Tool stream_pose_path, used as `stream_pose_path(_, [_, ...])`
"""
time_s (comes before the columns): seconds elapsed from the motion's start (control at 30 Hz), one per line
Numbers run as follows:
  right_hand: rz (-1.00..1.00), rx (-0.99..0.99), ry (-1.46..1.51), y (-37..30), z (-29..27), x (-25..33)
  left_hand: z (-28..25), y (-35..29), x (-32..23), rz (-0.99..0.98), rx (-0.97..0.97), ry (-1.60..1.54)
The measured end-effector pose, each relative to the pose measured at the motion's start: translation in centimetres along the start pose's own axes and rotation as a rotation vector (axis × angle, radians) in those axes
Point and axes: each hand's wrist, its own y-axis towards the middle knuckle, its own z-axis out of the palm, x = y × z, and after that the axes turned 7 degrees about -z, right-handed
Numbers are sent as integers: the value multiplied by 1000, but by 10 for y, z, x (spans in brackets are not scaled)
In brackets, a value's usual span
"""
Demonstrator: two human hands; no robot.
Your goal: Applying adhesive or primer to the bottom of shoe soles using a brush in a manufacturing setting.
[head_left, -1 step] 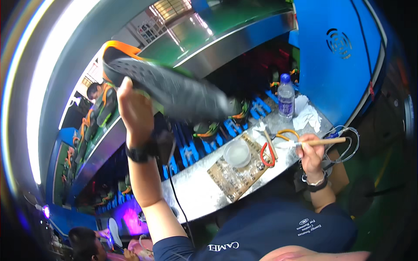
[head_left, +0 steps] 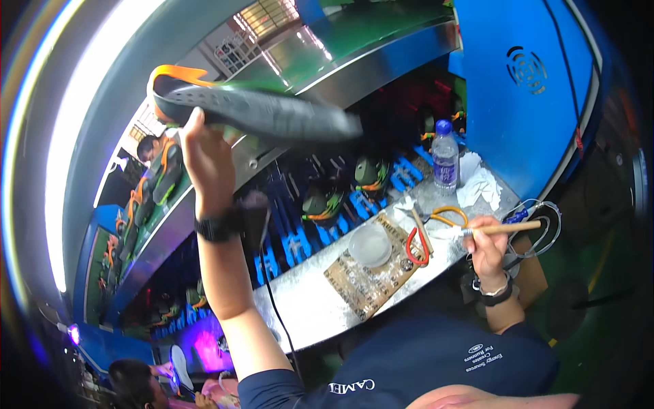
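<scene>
My left hand (head_left: pixel 208 157) is raised at the upper left, closed on the heel end of a dark shoe (head_left: pixel 272 112) with an orange collar. The shoe is blurred by motion, and its toe points right. Farther right, my right hand (head_left: pixel 487 252) grips a brush (head_left: pixel 507 227) by its wooden handle, white bristles toward the left. Below and left of the brush, a clear round tub (head_left: pixel 370 245) of pale liquid sits on a brown printed sheet (head_left: pixel 364 283). Red-handled pliers (head_left: pixel 417 247) lie by the tub, and an orange-handled tool (head_left: pixel 449 217) rests near the bristles.
Beyond the metal worktop (head_left: pixel 300 307) runs a rack with blue holders (head_left: pixel 296 245) and several shoes. A water bottle (head_left: pixel 445 157) stands beside crumpled white cloth (head_left: pixel 480 184). The blue machine wall (head_left: pixel 524 123) rises at right. A cable (head_left: pixel 271 293) hangs near my left arm. Another person (head_left: pixel 136 382) sits lower left.
The shoe in my left hand has risen and turned, uncovering more of the shoes on the rack behind. My right hand with the brush has hardly moved.
</scene>
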Motion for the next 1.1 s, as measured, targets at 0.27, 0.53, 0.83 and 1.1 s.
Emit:
stream_pose_path(0.27, [26, -86, 34, -3, -25, 6, 19, 119, 45, -181, -79, 886])
stream_pose_path(0.53, [131, -117, 76, 17, -51, -10, 50, 122, 60, 17, -234, 1534])
stream_pose_path(0.83, [64, -317, -65, 23, -52, -3, 136, 253, 86, -573, 123, 1337])
stream_pose_path(1.1, [184, -129, 16, 30, -64, -22, 37, 127, 42, -162, 148, 1715])
